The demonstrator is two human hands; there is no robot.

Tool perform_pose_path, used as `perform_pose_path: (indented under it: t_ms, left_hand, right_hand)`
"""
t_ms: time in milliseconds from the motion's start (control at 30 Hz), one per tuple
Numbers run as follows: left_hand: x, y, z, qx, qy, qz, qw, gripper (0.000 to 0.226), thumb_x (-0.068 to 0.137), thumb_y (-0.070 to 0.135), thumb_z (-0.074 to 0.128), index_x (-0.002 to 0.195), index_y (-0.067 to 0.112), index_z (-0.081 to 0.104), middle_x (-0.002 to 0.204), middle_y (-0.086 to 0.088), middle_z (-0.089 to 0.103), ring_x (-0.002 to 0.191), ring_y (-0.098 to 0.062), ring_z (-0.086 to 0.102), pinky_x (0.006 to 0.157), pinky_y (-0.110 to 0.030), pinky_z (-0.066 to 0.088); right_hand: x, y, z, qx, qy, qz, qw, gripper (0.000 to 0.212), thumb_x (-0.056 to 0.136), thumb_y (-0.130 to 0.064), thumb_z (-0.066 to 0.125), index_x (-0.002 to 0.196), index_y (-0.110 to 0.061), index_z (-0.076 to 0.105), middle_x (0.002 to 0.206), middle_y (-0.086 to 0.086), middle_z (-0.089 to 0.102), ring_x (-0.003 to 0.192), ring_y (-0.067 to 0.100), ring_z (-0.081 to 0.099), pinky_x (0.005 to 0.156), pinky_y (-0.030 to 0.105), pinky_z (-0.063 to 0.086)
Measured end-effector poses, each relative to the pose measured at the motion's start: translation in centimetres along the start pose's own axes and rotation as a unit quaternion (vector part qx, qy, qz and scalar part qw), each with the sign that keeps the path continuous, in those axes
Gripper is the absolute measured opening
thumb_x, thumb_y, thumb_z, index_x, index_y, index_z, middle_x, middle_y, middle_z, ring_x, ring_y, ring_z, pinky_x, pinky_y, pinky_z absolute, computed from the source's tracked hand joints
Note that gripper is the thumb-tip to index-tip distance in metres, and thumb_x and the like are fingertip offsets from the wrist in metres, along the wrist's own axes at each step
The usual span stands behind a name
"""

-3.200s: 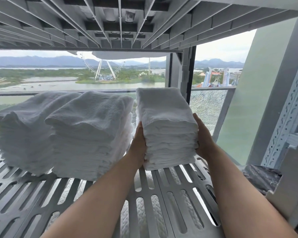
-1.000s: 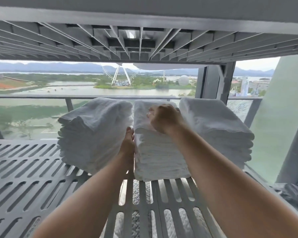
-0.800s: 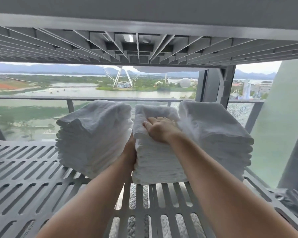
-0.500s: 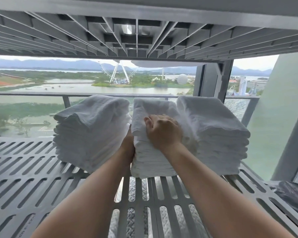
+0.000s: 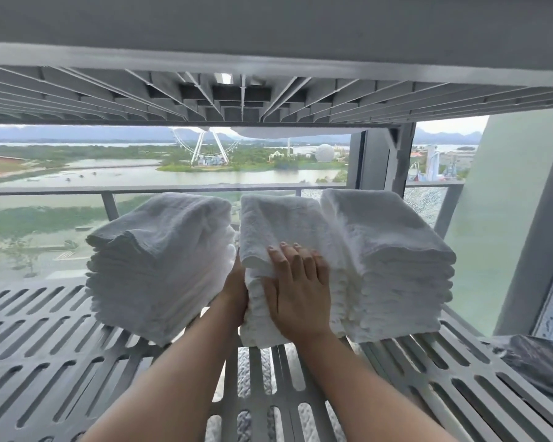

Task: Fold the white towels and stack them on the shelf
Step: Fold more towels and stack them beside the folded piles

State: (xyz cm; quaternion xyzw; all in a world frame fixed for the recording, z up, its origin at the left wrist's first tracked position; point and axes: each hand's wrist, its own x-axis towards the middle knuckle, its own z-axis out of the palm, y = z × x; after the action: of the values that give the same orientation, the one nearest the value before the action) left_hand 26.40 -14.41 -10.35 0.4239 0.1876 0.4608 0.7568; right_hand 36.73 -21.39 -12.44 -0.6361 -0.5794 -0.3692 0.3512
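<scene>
Our right hand (image 5: 300,291) lies flat, fingers spread, on the middle towel stack's (image 5: 278,218) front; our left hand (image 5: 235,291) presses its left side, grip hidden. It sits on the slatted shelf (image 5: 45,339) between two other stacks.

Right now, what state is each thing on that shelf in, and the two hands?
Left stack: folded, standing alone.
Middle stack: folded, touching the right one.
Right stack: folded, upright.
Left hand: pressed against the middle stack's left side.
Right hand: flat, open, on its front.
Shelf: slotted, bearing all three.
</scene>
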Motion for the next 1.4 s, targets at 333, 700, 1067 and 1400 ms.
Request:
perform_pose_path:
  t_ms: [333,700,1067,1400]
  left_hand:
    - [-4.4,1.0,-3.0,0.295,0.066,0.025,0.953,0.039,0.086,0.054,0.053,0.096,0.026,0.078,0.098,0.000,0.077,0.094,-0.021,0.073,0.070,-0.032,0.058]
    - [-12.5,10.9,-11.2,0.640,0.232,0.440,0.585,0.019,0.098,0.022,0.045,0.093,0.009,0.057,0.087,-0.001,0.056,0.070,-0.020,0.053,0.062,-0.033,0.043]
    - [-4.0,17.0,-22.9,0.272,0.348,0.145,0.885,0.057,0.098,0.054,0.035,0.122,0.010,0.061,0.120,-0.015,0.066,0.110,-0.033,0.061,0.105,-0.053,0.044]
    - [-0.2,16.6,-24.0,0.213,0.107,-0.005,0.971,0.038,0.107,0.039,0.040,0.124,0.012,0.062,0.116,-0.017,0.068,0.106,-0.029,0.069,0.091,-0.041,0.054]
  right_hand:
    - [0.7,-1.5,-3.0,0.099,0.054,-0.023,0.993,0.031,0.096,-0.030,0.048,0.119,-0.016,0.064,0.126,0.004,0.059,0.123,0.030,0.053,0.112,0.050,0.032]
    - [4.5,-9.6,-4.4,0.172,0.041,-0.081,0.981,0.036,0.084,-0.027,0.056,0.119,-0.019,0.060,0.125,0.002,0.059,0.125,0.027,0.051,0.116,0.050,0.029]
    - [9.4,-22.2,-1.8,0.058,-0.112,-0.064,0.990,0.055,0.092,-0.047,0.058,0.142,-0.026,0.049,0.153,0.015,0.042,0.148,0.032,0.026,0.122,0.053,0.012]
    - [10.8,-25.7,3.1,0.012,-0.214,0.069,0.974,0.071,0.096,-0.060,0.040,0.150,-0.015,0.033,0.148,0.022,0.046,0.139,0.038,0.038,0.115,0.054,0.024]
